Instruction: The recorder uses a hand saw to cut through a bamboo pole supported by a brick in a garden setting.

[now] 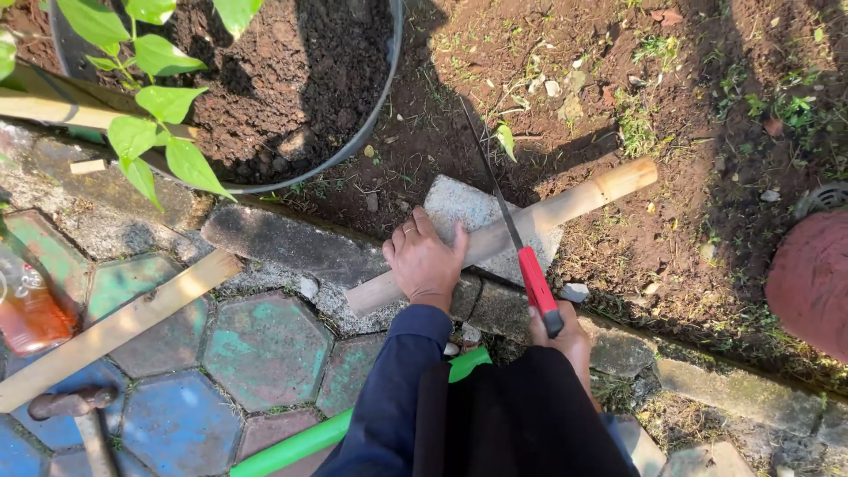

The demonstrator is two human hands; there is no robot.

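Observation:
My left hand (426,259) presses flat on a split bamboo piece (583,200) that lies across a grey paving block (459,205). A ring shows on one finger. My right hand (563,334) grips the red handle of a thin handsaw (521,247). The saw's dark blade crosses the bamboo just right of my left hand and points away over the soil. Dark sleeves cover both arms.
A large black pot of soil (296,79) with a green plant stands at the upper left. On the coloured paving lie a bamboo slat (115,329), a hammer (75,408), a bottle of orange liquid (26,305) and a green pipe (305,442). A reddish round object (813,283) sits at the right.

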